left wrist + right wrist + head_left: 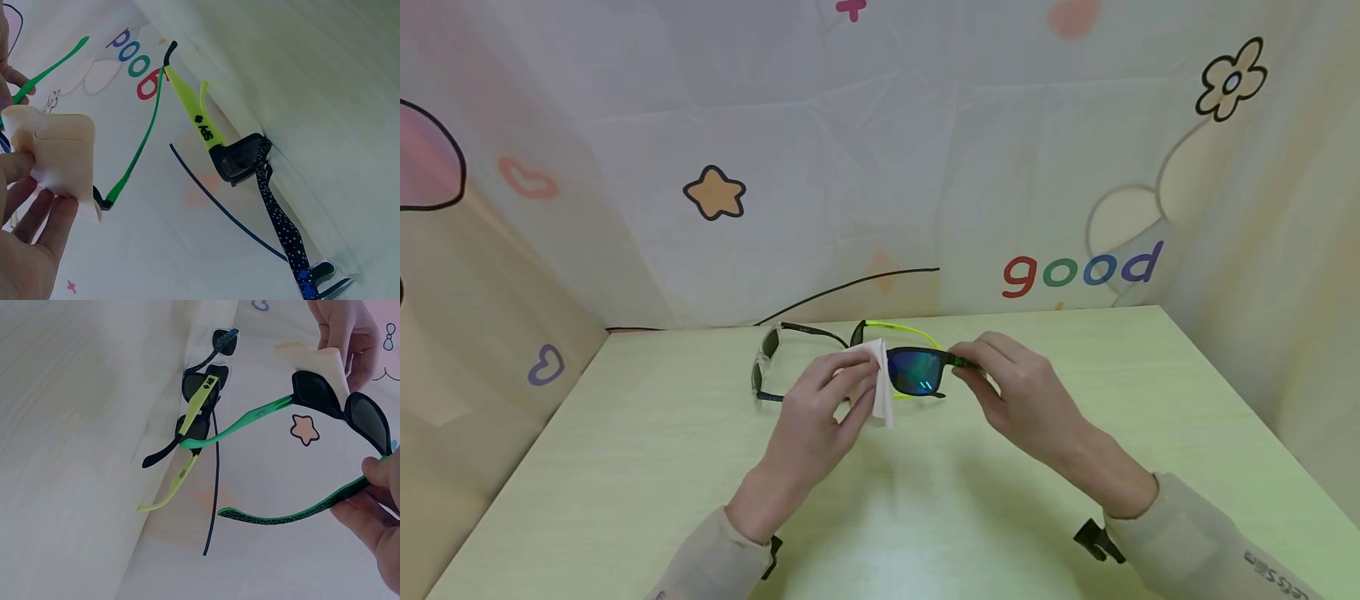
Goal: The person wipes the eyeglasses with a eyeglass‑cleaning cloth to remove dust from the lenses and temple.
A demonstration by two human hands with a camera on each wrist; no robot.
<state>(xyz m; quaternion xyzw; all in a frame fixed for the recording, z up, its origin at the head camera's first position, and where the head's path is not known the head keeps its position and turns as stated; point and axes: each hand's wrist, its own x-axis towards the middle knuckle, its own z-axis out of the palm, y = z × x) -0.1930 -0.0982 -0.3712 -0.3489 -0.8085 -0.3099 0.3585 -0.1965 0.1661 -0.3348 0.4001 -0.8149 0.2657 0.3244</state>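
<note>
Black-framed sunglasses (915, 372) with blue-green mirrored lenses and green-lined arms are held up over the table, the arms unfolded. At one end, my right hand (1026, 404) pinches the arm near its hinge, thumb on one side and fingers on the other. My left hand (812, 408) grips a pale folded cloth (884, 392) and holds it over the other lens, which the cloth hides in the head view. From the right wrist side, the cloth (328, 362) shows behind the frame's upper edge, with the left hand (350, 337) above it.
Behind the hands, on the table (625, 467), lie sunglasses with yellow arms (190, 106) and another pair with a clear frame and dark speckled arms (284, 225). A printed curtain (880, 167) hangs along the table's back edge and both sides.
</note>
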